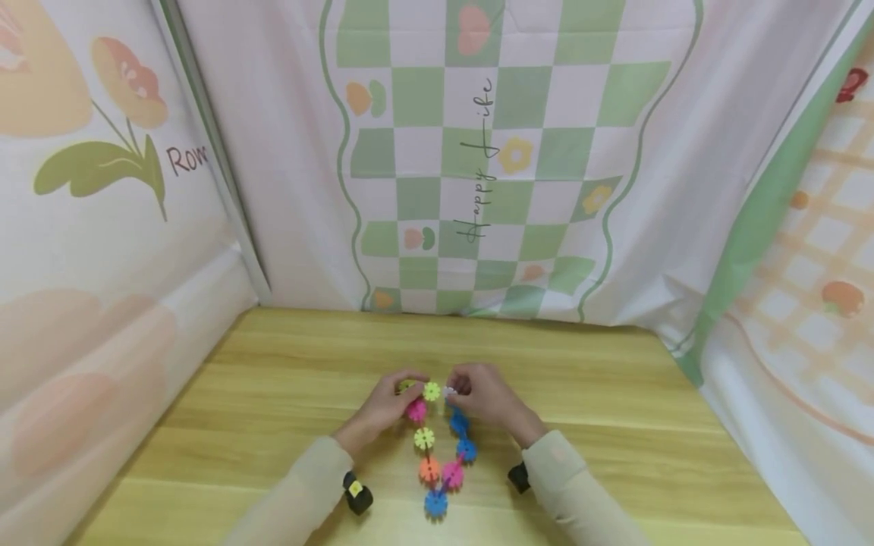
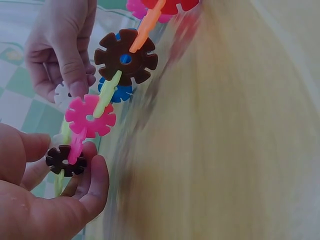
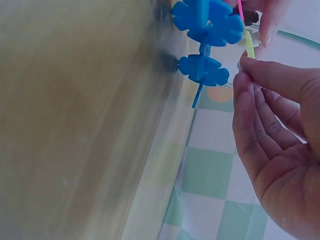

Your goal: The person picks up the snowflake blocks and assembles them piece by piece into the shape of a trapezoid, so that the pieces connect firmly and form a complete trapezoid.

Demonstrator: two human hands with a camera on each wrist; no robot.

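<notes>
Notched plastic snowflake discs are slotted together into a chain. My left hand [image 1: 384,403] grips its upper left end, fingers around a dark brown disc [image 2: 65,161] that joins a pink disc [image 2: 90,116]. Opposite it, my right hand [image 1: 490,396] pinches a white disc [image 2: 62,95] between thumb and fingers. A yellow-green disc [image 1: 432,391] stands between the two hands, right beside the white one. Below them the chain bends in a V through an orange disc [image 1: 429,470] to a blue disc [image 1: 435,503] at the bottom. Blue discs [image 3: 203,70] hang near my right fingertips.
The wooden table [image 1: 287,364] lies under the chain. Printed cloth [image 1: 307,227] walls it in at the back and both sides. Black wrist cameras [image 1: 358,497] sit at both sleeves.
</notes>
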